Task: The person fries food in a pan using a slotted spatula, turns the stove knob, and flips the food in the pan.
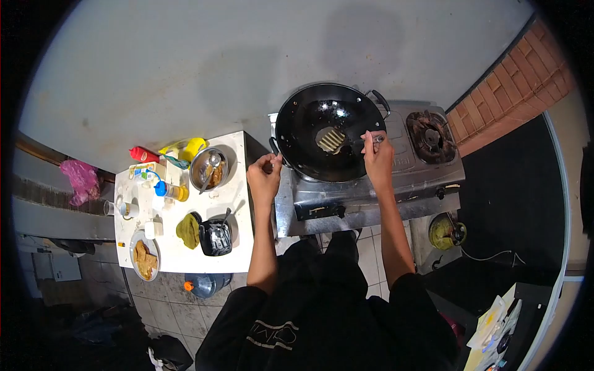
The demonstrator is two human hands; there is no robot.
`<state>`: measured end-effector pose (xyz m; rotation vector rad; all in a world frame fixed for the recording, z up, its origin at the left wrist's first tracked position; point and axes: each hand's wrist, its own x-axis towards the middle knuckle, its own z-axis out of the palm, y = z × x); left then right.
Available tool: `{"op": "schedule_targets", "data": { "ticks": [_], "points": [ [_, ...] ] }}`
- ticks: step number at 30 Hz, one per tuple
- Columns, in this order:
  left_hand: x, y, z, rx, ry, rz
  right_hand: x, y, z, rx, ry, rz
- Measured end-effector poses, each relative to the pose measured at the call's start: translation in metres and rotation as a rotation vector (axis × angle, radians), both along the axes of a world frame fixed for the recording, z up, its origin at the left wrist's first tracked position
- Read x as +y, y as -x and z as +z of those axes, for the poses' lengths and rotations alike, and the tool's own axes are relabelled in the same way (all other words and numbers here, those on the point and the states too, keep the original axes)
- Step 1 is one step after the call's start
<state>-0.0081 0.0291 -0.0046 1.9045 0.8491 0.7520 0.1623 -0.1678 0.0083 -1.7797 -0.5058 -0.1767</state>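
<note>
A large black wok (303, 111) sits on the left burner of the steel gas stove. My right hand (378, 157), at the wok's right side, is closed around the handle of a slotted spatula (331, 140). The spatula's flat slotted head rests inside the wok, near its middle, where the dark surface shines. My left hand (265, 177) is at the wok's left rim, its fingers pinched on the lower end of the side handle (273, 146). The wok's other handle (381, 102) stands at the upper right.
Right of the wok is a bare burner (430, 137). The white table (176, 232) at left bears a steel bowl (209, 168), an oil bottle (172, 190), a black dish (216, 237) and a plate of fried food (145, 256). A water jug (209, 284) lies below.
</note>
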Motion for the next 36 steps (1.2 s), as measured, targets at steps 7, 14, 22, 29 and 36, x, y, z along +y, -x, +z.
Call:
{"op": "schedule_targets", "data": {
  "ticks": [7, 14, 22, 29, 36],
  "points": [
    [0.0009, -0.0017, -0.0071, -0.076, -0.015, 0.003, 0.0003, -0.0015, -0.0021, -0.016, 0.008, -0.003],
    [0.0007, -0.0013, -0.0046, -0.083, -0.072, -0.001, 0.001, -0.0016, -0.0034, -0.007, -0.014, -0.014],
    [-0.0003, -0.0022, -0.0039, -0.087, -0.069, -0.003, -0.0011, -0.0007, -0.0035, 0.013, -0.022, -0.003],
    [0.0004, -0.0022, -0.0079, -0.092, -0.074, 0.0, -0.0014, -0.0015, -0.0036, 0.017, -0.019, 0.002],
    [-0.0019, -0.0017, -0.0025, -0.081, -0.059, 0.011, -0.0024, -0.0017, -0.0028, 0.021, -0.012, -0.003]
  ]
}}
